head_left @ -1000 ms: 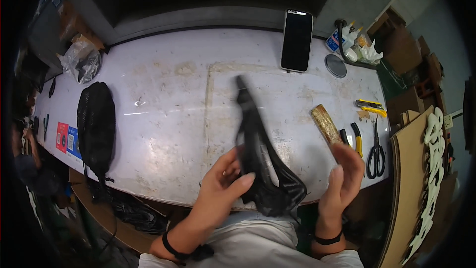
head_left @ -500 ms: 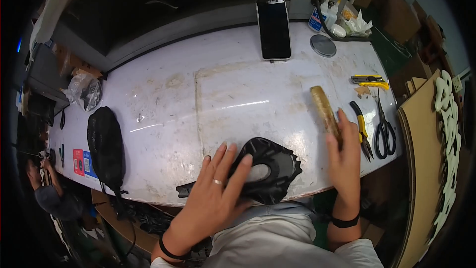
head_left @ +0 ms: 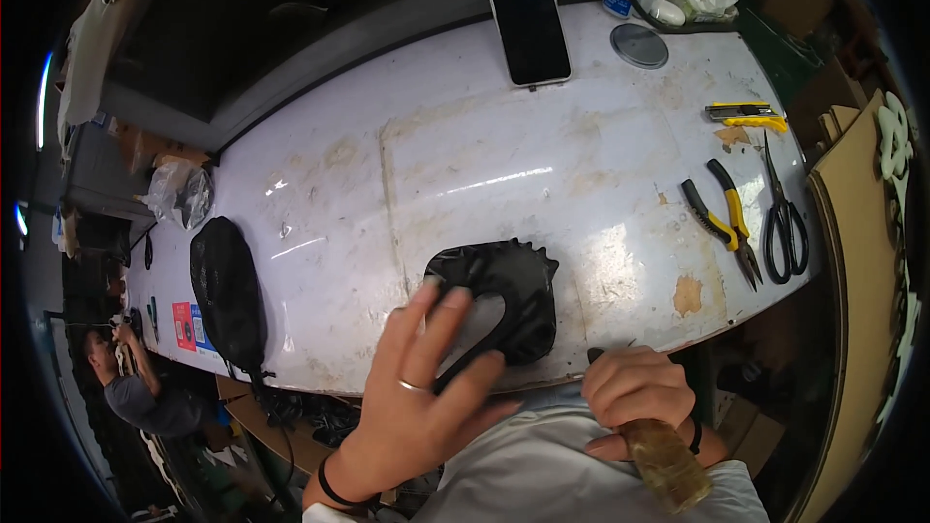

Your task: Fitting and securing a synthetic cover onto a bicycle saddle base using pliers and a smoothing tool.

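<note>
The left hand (head_left: 417, 397) is spreading its fingers wide, pressing on the near edge of the black leather piece (head_left: 504, 295) lying at the counter's (head_left: 465, 165) front edge. The right hand (head_left: 635, 392), just right of it, is gripping a wooden-handled tool (head_left: 664, 460).

Phone (head_left: 528, 12), pliers (head_left: 722, 230), scissors (head_left: 783, 223), perhaps a knife (head_left: 744, 114)

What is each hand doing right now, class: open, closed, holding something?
Left hand: open, fingers spread, pressing flat on the black leather piece.
Right hand: closed around a wooden-handled tool at the table edge.
</note>
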